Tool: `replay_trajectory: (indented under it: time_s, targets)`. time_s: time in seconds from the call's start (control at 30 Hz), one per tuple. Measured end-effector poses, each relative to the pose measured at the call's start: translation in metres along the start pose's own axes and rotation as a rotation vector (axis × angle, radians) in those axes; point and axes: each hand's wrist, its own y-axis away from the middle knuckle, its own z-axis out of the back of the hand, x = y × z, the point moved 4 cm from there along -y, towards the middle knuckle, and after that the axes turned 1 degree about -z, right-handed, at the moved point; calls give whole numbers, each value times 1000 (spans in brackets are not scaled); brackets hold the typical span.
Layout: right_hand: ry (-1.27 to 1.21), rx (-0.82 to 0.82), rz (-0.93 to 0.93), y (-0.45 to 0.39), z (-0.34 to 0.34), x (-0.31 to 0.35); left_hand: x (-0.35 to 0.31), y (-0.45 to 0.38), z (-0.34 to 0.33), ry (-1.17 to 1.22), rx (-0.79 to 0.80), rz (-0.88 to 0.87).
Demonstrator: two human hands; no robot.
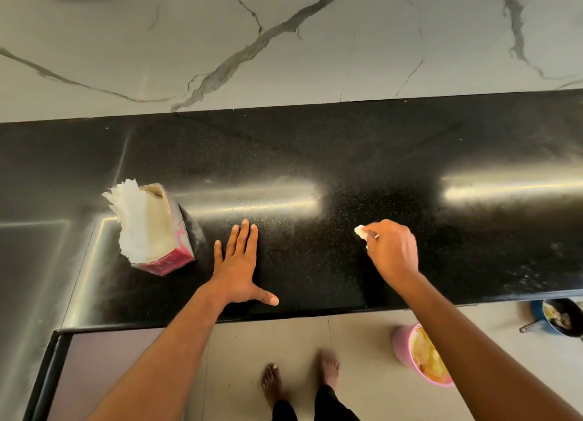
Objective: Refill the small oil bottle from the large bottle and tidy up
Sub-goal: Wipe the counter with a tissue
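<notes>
Pink bucket [402,348] holds scraps; tissue box [164,231] holds tissues.

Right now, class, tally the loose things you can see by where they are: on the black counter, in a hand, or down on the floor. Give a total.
On the counter: 1, the tissue box
In a hand: 1, the wad of tissue gripped by the right hand
On the floor: 2, the pink bucket and the dark pan
Total: 4
</notes>
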Motion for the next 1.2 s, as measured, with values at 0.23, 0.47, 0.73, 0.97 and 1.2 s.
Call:
replay_trajectory:
  time_s: [0.23, 0.47, 0.73, 0.97, 1.2]
  targets:
    - [7, 183, 133, 42, -40, 57, -1, 1, 1, -5, -9, 3]
    - [270, 219, 374, 31, -65, 88, -1, 3, 2, -17, -19, 6]
    - [200, 337, 469, 29, -65, 120, 2, 1, -2, -15, -53, -19]
    - [346, 295, 520, 73, -45, 101, 4, 4, -4, 25, -110, -57]
    - [322, 265, 444, 82, -49, 100, -17, 13, 1, 42, -205, -71]
